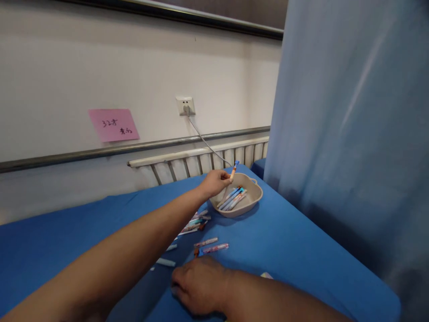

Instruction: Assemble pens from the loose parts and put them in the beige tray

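My left hand (217,182) pinches a pen (232,172) with an orange-and-cream barrel and a blue topper, held upright over the beige basin (254,201). Several pens (234,199) lie together inside the basin, some with blue or brown tops. My right hand (201,285) rests low over the blue cloth, back upward and fingers curled; its fingertips are partly hidden, so what they hold cannot be made out. Just beyond it lie a pink patterned pen (216,248) with a blue and brown end and another patterned pen (206,242).
A loose pile of pens (194,223) lies left of the basin, partly behind my left forearm. A pale blue pen (166,262) is nearer me. A cable (208,145) runs from the wall socket (185,106) down behind the basin. A blue curtain (342,134) hangs at right.
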A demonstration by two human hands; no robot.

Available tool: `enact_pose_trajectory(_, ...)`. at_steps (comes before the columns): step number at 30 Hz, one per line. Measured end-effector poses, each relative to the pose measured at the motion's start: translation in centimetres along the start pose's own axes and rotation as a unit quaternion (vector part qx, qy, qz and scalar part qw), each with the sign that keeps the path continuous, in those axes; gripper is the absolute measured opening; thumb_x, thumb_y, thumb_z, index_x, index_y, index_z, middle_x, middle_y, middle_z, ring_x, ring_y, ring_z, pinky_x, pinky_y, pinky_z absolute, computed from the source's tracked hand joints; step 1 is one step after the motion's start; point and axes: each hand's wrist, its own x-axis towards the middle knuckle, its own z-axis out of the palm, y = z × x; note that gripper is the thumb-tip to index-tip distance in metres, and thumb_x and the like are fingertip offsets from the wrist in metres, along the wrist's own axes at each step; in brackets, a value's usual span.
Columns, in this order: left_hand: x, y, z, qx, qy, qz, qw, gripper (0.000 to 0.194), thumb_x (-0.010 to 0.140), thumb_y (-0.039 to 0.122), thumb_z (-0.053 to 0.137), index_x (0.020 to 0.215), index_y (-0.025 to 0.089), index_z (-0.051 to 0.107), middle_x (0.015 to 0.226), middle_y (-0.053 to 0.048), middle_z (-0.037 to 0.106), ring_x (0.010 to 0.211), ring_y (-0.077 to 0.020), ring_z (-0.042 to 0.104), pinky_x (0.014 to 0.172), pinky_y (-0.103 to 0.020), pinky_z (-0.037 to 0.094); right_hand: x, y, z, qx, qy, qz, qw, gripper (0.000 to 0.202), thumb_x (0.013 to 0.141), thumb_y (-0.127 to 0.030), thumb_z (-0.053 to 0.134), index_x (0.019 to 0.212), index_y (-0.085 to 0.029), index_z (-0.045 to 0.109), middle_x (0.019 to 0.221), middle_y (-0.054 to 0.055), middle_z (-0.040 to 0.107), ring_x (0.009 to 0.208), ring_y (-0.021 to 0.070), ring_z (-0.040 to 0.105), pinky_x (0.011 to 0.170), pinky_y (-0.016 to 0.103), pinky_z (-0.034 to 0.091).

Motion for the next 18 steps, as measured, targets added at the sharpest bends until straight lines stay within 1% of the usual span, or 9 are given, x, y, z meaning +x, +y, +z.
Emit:
enact_pose_trajectory(4, 1.3, -0.8, 2.0, 0.079, -0.023, -0.025, 0.996, 0.015, 0.069, 0.029, 0.063, 0.069, 0.015, 0.066, 0.063, 0.001, 0.062, 0.063, -0.0145, 0.057, 0.057, -0.023, 0.041, 0.1, 0.0, -0.5, -0.005, -0.008, -0.009, 1.0, 0.029, 0.088, -0.035, 0.04, 0.089, -0.018, 0.063, 0.085, 0.006, 0.072, 0.073, 0.022, 0.068, 0.052, 0.027, 0.047)
enact_pose_trajectory(8, 1.8, -1.2, 3.3, 0.156, -0.052, -0.056, 0.985, 0.02, 0.074, 0.034, 0.064, 0.075, 0.015, 0.067, 0.07, -0.002, 0.065, 0.069, -0.0162, 0.058, 0.063, -0.026, 0.044, 0.2, 0.2, -0.8, -0.009, -0.031, -0.007, 0.999, 0.028, 0.087, -0.034, 0.043, 0.086, -0.017, 0.065, 0.084, 0.006, 0.073, 0.072, 0.0228, 0.068, 0.05, 0.027, 0.047)
enact_pose_trajectory(11, 1.9, -1.4, 4.1, 0.205, -0.093, -0.083, 0.971, 0.023, 0.084, 0.035, 0.059, 0.089, 0.013, 0.065, 0.087, -0.005, 0.065, 0.079, -0.0173, 0.06, 0.071, -0.032, 0.049, 0.3, 0.4, -0.4, -0.002, -0.028, -0.007, 1.0, 0.025, 0.085, -0.032, 0.044, 0.092, -0.018, 0.064, 0.084, 0.006, 0.073, 0.072, 0.0233, 0.068, 0.05, 0.028, 0.049)
enact_pose_trajectory(14, 2.0, -1.5, 4.9, 0.243, -0.139, -0.107, 0.954, 0.026, 0.09, 0.031, 0.054, 0.108, 0.014, 0.058, 0.108, -0.007, 0.06, 0.092, -0.0191, 0.06, 0.079, -0.038, 0.051, 0.6, 0.5, 0.2, 0.007, -0.038, 0.003, 0.999, 0.024, 0.085, -0.032, 0.045, 0.096, -0.02, 0.063, 0.084, 0.005, 0.073, 0.072, 0.0236, 0.069, 0.051, 0.028, 0.05)
enact_pose_trajectory(16, 2.1, -1.5, 5.3, 0.265, -0.159, -0.119, 0.944, 0.028, 0.09, 0.03, 0.054, 0.114, 0.016, 0.056, 0.114, -0.008, 0.058, 0.097, -0.0207, 0.06, 0.081, -0.039, 0.051, 0.7, 0.5, 0.5, 0.009, -0.047, 0.007, 0.999, 0.024, 0.084, -0.033, 0.045, 0.094, -0.02, 0.064, 0.083, 0.004, 0.073, 0.07, 0.0237, 0.068, 0.052, 0.029, 0.051)
enact_pose_trajectory(18, 2.3, -1.5, 5.7, 0.283, -0.17, -0.126, 0.935, 0.029, 0.089, 0.03, 0.055, 0.115, 0.016, 0.055, 0.115, -0.008, 0.058, 0.098, -0.0214, 0.059, 0.082, -0.04, 0.051, 0.8, 0.6, 0.5, 0.006, -0.048, 0.009, 0.999, 0.024, 0.084, -0.033, 0.045, 0.091, -0.02, 0.064, 0.081, 0.004, 0.073, 0.068, 0.0236, 0.068, 0.052, 0.03, 0.051)
